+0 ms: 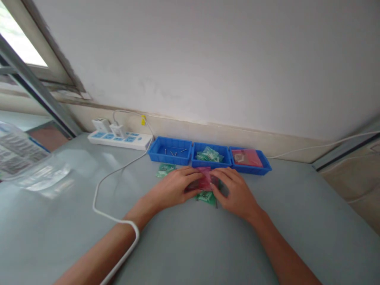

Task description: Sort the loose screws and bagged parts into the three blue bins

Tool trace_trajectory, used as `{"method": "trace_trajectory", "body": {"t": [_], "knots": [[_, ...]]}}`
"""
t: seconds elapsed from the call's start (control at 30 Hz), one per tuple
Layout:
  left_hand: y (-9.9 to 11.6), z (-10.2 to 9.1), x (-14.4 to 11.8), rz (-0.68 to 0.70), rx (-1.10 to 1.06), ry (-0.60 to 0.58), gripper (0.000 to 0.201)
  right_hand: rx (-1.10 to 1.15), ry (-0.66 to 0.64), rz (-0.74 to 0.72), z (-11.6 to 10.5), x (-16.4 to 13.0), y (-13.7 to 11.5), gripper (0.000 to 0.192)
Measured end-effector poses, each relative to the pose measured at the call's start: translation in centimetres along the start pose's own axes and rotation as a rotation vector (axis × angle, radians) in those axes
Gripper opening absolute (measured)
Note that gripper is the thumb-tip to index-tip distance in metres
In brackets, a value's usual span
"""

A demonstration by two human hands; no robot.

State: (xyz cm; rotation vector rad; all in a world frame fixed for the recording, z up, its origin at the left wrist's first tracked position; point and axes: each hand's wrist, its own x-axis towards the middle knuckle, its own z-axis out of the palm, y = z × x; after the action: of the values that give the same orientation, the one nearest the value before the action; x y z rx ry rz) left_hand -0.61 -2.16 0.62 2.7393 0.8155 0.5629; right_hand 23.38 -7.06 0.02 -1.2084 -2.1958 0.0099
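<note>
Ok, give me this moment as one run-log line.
left hand: on pink bag | right hand: on pink bag | green packets: under bag | blue trays: three, behind hands | grip: cannot tell

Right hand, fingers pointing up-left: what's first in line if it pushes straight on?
The pink bag it already touches, then likely the left hand. Depth is unclear.

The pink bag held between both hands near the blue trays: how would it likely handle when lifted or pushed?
The pink bag looks like thin translucent film, so it is probably floppy and light. Pinched between the left hand and right hand, it seems to crumple rather than hold shape. Its glossy surface may be slippery on the smooth table.
</note>
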Motion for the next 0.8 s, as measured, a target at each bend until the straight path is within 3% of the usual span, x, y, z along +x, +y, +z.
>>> {"method": "trace_trajectory", "body": {"t": [0.13,0.43,0.63,0.7,0.8], "knots": [[-0.3,-0.3,0.1,0.053,-0.038,0.015,0.023,0.041,-0.051,0.018,0.4,-0.3,0.2,0.036],[0.1,0.0,0.2,0.033,-0.021,0.037,0.029,0.039,-0.059,0.067,0.8,-0.5,0.7,0.04],[0.0,0.1,0.4,0.081,-0.167,0.029,0.021,0.066,-0.048,0.088,0.6,-0.4,0.8,0.045],[0.0,0.1,0.5,0.034,-0.283,0.068,0.019,0.072,-0.055,0.096,0.6,-0.4,0.9,0.049],[0.2,0.1,0.7,-0.15,-0.467,0.182,0.018,0.091,-0.063,0.105,0.7,-0.5,1.2,0.053]]}}
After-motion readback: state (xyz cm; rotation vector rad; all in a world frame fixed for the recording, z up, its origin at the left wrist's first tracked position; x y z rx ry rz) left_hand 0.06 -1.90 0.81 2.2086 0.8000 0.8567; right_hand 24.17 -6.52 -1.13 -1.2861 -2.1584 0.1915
